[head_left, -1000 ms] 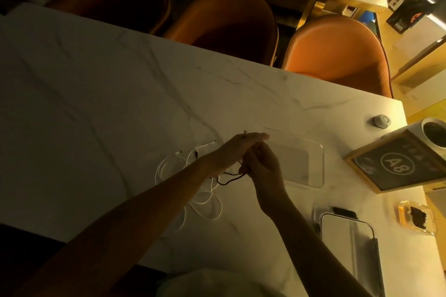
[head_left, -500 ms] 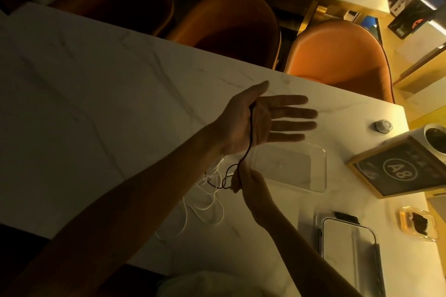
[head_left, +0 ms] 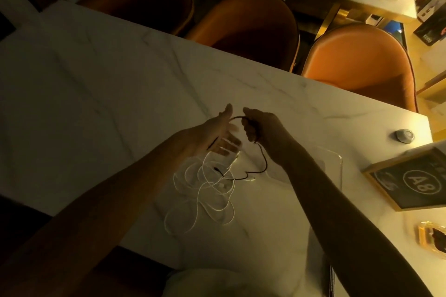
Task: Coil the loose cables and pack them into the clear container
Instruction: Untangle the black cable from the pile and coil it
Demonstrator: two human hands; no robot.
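The left hand [head_left: 214,134] is hovering above the marble table [head_left: 101,94] with its palm turned up and its fingers spread straight, the thumb pointing away from the person. A thin black cable [head_left: 261,160] is lying across that palm and arching over to the right hand [head_left: 259,125], which is curling its fingers around the cable and gripping it just beside the left thumb. From the right fist the black cable is hanging down in a loop, trailing onto the tabletop and running back toward a heap of loose white cable [head_left: 205,190] that is lying in tangled loops below the left hand, near the table's front edge. The clear container [head_left: 335,166] is sitting on the table just beyond the right forearm, which is covering most of it; only its far corner and rim are showing, and what is inside cannot be told. Further right, a small round silver object [head_left: 402,136] is resting near the table's edge, and a framed dark sign marked A8 [head_left: 415,179] is lying beside it. A small amber-tinted case [head_left: 432,239] is sitting near the right border. Three orange chairs [head_left: 359,60] are standing along the far side of the table.
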